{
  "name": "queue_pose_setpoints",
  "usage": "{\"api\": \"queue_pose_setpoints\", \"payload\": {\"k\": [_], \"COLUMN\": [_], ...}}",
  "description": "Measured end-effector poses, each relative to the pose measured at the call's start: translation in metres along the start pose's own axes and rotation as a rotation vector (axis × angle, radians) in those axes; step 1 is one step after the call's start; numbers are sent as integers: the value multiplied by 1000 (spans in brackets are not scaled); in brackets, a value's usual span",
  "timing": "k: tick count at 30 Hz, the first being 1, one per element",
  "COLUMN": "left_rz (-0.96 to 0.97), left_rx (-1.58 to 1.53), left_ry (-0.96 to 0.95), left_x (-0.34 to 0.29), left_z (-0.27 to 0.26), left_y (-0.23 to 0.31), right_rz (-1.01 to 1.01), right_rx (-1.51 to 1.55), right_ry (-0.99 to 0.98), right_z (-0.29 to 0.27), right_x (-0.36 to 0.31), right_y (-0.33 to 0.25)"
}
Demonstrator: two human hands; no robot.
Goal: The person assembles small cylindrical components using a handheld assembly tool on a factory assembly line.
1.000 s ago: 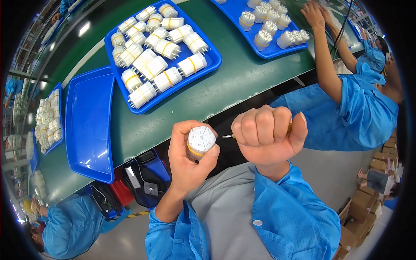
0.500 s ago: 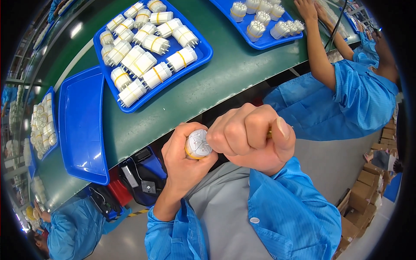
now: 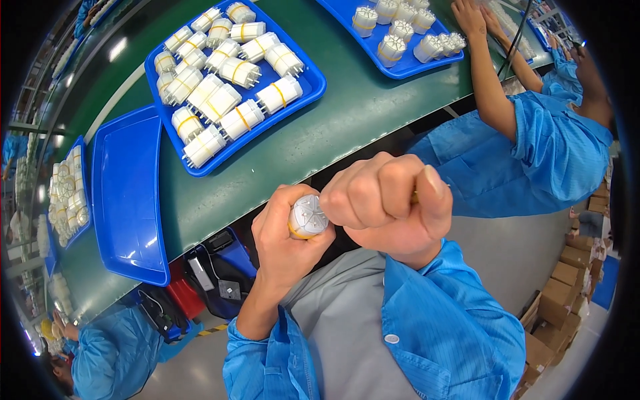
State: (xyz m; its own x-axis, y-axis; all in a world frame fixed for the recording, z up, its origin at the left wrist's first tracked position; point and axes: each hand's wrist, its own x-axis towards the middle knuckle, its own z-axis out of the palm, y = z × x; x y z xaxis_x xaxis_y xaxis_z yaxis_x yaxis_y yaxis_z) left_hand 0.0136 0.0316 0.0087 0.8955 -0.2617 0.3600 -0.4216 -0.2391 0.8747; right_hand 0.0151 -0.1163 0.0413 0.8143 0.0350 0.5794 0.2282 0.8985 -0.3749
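My left hand [image 3: 277, 243] is wrapped round a white plastic cylinder [image 3: 309, 217] with a yellow band about it. Its round end, marked by lines spreading from the centre, faces up. Close against the right side of that end is my right hand [image 3: 387, 203], closed with its fingers curled and the thumb raised. A small yellow bit shows beside that thumb, but what the fingers hold is hidden. Beyond my hands, a blue tray [image 3: 313, 83] on the green table holds several similar white cylinders [image 3: 223, 103] with yellow bands, most lying on their sides.
An empty blue tray [image 3: 130, 200] lies left on the green table [image 3: 280, 163]. Another blue tray [image 3: 407, 70] with upright cylinders is at the far right, near a co-worker's arms [image 3: 490, 73]. Another person in blue [image 3: 117, 350] sits lower left. Cardboard boxes [image 3: 557, 300] stand right.
Both hands and the held cylinder have shifted only slightly. My right hand stays closed at the cylinder's end. The trays' contents look the same.
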Motion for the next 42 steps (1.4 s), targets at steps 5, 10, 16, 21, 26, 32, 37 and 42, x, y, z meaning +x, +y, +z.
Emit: {"api": "queue_pose_setpoints", "payload": {"k": [5, 10, 16, 21, 26, 32, 37, 42], "left_rz": [43, -16, -140, 14, 206, 278, 250, 225], "left_rx": [19, 19, -152, 78, 568, 873, 901, 884], "left_ry": [-5, -7, -100, -18, -23, -202, -239, -251], "left_x": [0, -2, 20, 87, 156, 158, 171, 174], "left_z": [1, 8, 0, -11, -19, -26, -27, -27], "left_y": [-2, -7, -2, -1, -16, -42, -48, -51], "right_rz": [66, 128, -116, -178, -193, -166, 171, 313], "right_rx": [-11, -44, -7, -162, -339, -1457, -2234, -2428], "right_ry": [4, 123, 224, 227, 277, 535, 593, 456], "right_z": [-5, -9, -18, -32, -43, -90, -126, -147], "right_x": [0, -6, 4, -3, -6, 36, 69, 75], "right_y": [1, 5, -7, -27, -37, -81, -109, -108]}}
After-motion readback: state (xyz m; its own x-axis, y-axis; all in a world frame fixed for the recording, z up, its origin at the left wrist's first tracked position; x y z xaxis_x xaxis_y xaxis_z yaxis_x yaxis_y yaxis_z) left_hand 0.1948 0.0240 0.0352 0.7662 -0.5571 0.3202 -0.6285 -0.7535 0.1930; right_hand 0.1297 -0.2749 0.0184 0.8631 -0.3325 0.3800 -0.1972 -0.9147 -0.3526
